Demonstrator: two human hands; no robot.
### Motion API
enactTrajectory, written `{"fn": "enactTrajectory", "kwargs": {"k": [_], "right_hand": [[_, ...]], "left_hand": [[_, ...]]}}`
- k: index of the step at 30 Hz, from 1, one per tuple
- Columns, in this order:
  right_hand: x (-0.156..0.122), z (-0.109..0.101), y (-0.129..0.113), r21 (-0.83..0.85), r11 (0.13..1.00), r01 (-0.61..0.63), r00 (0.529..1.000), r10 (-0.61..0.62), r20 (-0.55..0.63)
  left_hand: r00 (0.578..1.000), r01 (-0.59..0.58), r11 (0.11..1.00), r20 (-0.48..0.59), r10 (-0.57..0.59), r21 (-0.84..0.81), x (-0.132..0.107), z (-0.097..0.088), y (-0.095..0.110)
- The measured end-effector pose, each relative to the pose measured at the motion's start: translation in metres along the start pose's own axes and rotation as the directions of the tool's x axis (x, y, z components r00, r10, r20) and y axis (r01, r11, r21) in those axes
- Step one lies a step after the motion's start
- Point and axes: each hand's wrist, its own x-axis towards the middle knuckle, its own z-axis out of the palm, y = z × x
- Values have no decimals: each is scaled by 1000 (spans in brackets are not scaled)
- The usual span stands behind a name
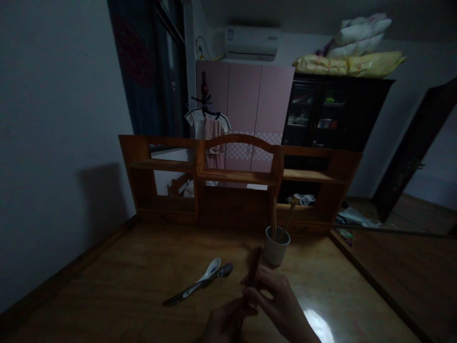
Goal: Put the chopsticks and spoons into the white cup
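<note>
My right hand (276, 295) is closed, its thumb and fingers pinching a dark reddish-brown stick-like thing (254, 267) that points up and away from me. Lower down, my left hand (224, 320) is closed round the bottom end of the same thing. Dim light hides its exact kind. Just beyond my right hand stands a pale cup (274, 252) with a few wooden sticks (286, 223) upright in it. To the left, a white ceramic spoon (213, 267) with a blue mark lies beside a metal spoon (225, 270), their handles crossing close together on the table.
The wooden table (117, 281) meets a wall on the left. A low wooden shelf unit (235, 178) runs along its back edge. Behind it are a pink wardrobe (243, 95), a dark cabinet (335, 109) and clothes (213, 126) on a stand. A raised edge (371, 286) borders the right side.
</note>
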Motion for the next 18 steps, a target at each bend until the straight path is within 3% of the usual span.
{"fn": "enactTrajectory", "kwargs": {"k": [8, 13, 15, 17, 18], "right_hand": [[0, 2, -4, 27, 999, 18, 999, -19, 40], [0, 3, -8, 2, 998, 56, 997, -56, 51], [1, -11, -17, -14, 999, 50, 999, -50, 12], [3, -39, -29, -23, 1000, 14, 994, -16, -111], [5, -59, -34, -28, 1000, -8, 980, 3, -199]], "left_hand": [[999, -24, 995, -28, 27, 97, -8, -2, 11], [998, -49, 987, -17, 53, 151, -1, -6, -18], [996, -86, 979, -22, 91, 182, 0, -10, -36], [994, -94, 970, -31, 104, 223, -4, -15, -49], [991, -79, 969, -91, 103, 235, -7, -16, -51]]}}
